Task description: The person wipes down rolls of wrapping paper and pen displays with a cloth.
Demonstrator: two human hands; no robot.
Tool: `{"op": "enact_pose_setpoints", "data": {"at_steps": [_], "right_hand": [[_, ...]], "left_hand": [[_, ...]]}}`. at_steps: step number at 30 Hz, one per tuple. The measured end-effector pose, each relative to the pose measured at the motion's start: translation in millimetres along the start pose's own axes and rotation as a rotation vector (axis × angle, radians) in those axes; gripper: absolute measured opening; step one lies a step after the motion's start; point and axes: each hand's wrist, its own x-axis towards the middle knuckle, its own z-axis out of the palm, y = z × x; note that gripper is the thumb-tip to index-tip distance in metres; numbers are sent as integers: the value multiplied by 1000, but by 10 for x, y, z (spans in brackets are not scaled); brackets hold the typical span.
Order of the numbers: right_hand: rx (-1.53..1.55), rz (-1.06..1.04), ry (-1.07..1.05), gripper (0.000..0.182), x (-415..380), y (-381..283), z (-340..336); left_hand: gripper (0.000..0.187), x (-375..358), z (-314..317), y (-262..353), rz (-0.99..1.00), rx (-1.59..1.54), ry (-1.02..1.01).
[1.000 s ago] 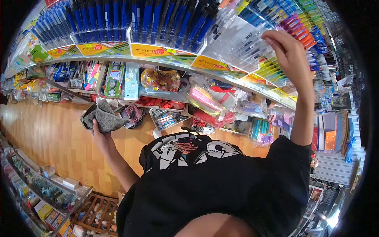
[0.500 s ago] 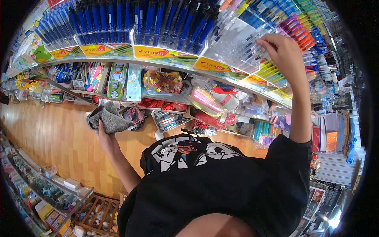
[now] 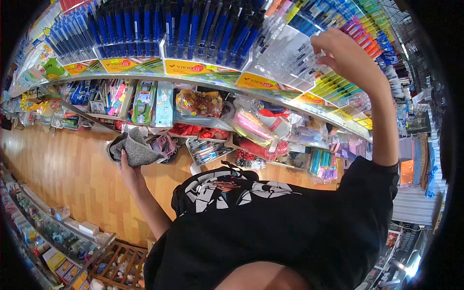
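A folded grey cloth (image 3: 137, 147) is gripped in my left hand (image 3: 130, 173), thumb on top, above the wooden floor at the left. My right hand (image 3: 340, 53) is raised at the upper right over a clear pen compartment (image 3: 285, 55) with a few clear pens. Its thumb and fingers are curled near the pen tops; whether a pen is between them is too small to tell. Rows of blue pens (image 3: 183, 29) stand left of that compartment, and yellow pens (image 3: 336, 87) stand below my right hand.
Below the pen rack, a shelf holds a green toy car (image 3: 143, 104), packaged goods and a white box of pens (image 3: 208, 151). Another stocked shelf (image 3: 48, 217) runs along the lower left, beside a wooden slatted crate (image 3: 118, 263) on the floor (image 3: 82, 169).
My right hand and forearm have shifted slightly right and up, and the hand has turned over the compartment. My left hand still holds the grey cloth in nearly the same place.
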Motion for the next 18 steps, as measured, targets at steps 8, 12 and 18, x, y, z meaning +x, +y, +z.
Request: {"op": "enact_pose_setpoints", "data": {"at_steps": [8,12,18], "right_hand": [[-33,-96,25,15,11,-34,6],[9,-116,22,18,24,47,62],[-122,-96,73,19,8,-29,70]], "left_hand": [[36,-11,-49,-72,-16,4,4],[39,-52,13,-71,-6,31,-2],[34,-94,19,-26,-15,-44,-17]]}}
